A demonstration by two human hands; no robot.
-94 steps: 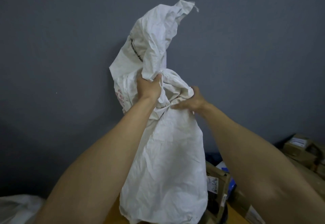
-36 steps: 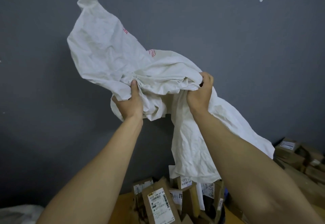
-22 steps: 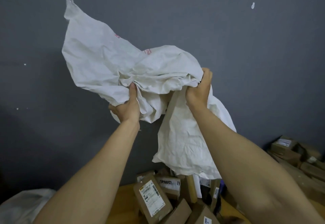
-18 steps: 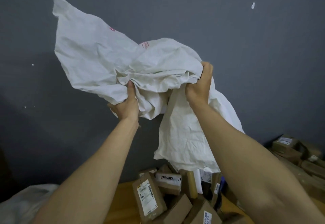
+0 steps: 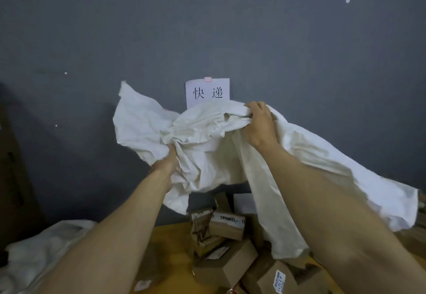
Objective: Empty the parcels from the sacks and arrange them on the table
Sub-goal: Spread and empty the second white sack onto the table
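Note:
A crumpled white sack (image 5: pixel 207 136) hangs limp in the air in front of the grey wall. My left hand (image 5: pixel 167 163) grips a bunch of its cloth from below. My right hand (image 5: pixel 259 124) clutches its upper fold, and the rest of the sack trails down to the right. Under it, a heap of brown cardboard parcels (image 5: pixel 227 226) with white labels lies jumbled on the yellow wooden table (image 5: pixel 170 243). My right forearm covers part of the heap.
A white paper sign (image 5: pixel 207 91) with two printed characters is stuck on the wall behind the sack. Another white sack (image 5: pixel 41 247) lies at the table's left end. A dark brown object (image 5: pixel 13 166) stands at the left edge.
Both hands have come down with the sack, which now hangs lower and trails to the right. The view has tilted down, uncovering the paper sign and more of the parcel heap.

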